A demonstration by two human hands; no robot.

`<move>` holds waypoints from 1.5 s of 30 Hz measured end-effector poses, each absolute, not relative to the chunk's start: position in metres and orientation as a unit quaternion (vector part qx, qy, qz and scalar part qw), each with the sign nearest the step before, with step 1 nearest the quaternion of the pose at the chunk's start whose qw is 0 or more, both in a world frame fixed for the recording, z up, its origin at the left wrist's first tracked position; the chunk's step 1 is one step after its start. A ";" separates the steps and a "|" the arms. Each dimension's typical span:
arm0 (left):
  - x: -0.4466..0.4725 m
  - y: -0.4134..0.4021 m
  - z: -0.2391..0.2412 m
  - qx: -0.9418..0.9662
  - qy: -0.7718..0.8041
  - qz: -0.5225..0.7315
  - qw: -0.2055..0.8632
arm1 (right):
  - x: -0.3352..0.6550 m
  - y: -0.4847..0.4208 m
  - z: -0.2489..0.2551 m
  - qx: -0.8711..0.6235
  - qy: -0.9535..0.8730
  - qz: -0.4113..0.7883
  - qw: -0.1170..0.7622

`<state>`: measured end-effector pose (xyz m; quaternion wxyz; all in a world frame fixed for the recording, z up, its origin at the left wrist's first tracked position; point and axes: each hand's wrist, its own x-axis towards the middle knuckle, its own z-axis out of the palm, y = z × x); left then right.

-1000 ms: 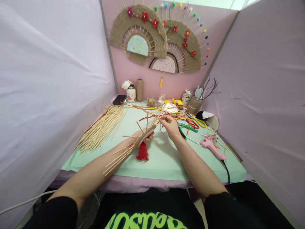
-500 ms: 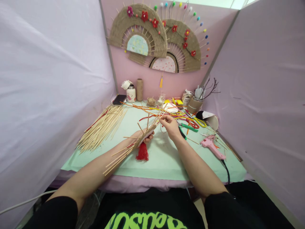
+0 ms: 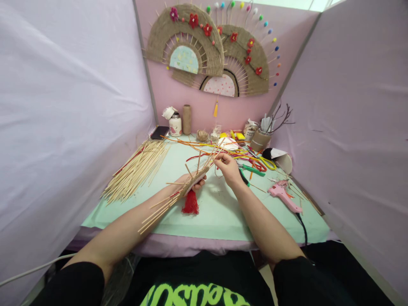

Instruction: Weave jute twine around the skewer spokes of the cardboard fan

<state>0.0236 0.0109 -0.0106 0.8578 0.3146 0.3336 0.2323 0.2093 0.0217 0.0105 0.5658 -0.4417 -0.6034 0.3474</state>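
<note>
My left hand (image 3: 199, 183) grips a half-made fan (image 3: 195, 180) from behind and below, seen nearly edge-on. Its twine-wrapped base has thin wooden sticks (image 3: 159, 212) spreading out along the left forearm and up toward the back. A red tassel (image 3: 190, 203) hangs under it. My right hand (image 3: 228, 168) is at the fan's far end, thumb and fingertips pinched together on one of the thin sticks there. The pinched part is small and partly covered by the fingers.
A heap of loose sticks (image 3: 137, 170) lies left. At right are green-handled pliers (image 3: 253, 170), a pink glue gun (image 3: 283, 197) with its cord, and yellow-handled scissors (image 3: 267, 163). Coloured pipe cleaners (image 3: 191, 144), a phone (image 3: 160, 132) and a twine spool (image 3: 187, 120) lie behind. Finished fans (image 3: 188, 38) hang above.
</note>
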 end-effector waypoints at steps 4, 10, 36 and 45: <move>0.025 0.005 -0.009 0.311 0.330 0.271 0.849 | 0.209 0.020 0.012 -0.433 -0.598 0.359 0.571; 0.026 0.002 -0.009 0.303 0.314 0.293 0.851 | 0.210 0.022 0.011 -0.435 -0.599 0.360 0.568; 0.026 0.002 -0.004 0.294 0.327 0.261 0.859 | 0.212 0.027 0.005 -0.424 -0.616 0.332 0.575; 0.029 0.000 -0.002 0.312 0.355 0.274 0.837 | 0.212 0.026 0.004 -0.425 -0.620 0.323 0.574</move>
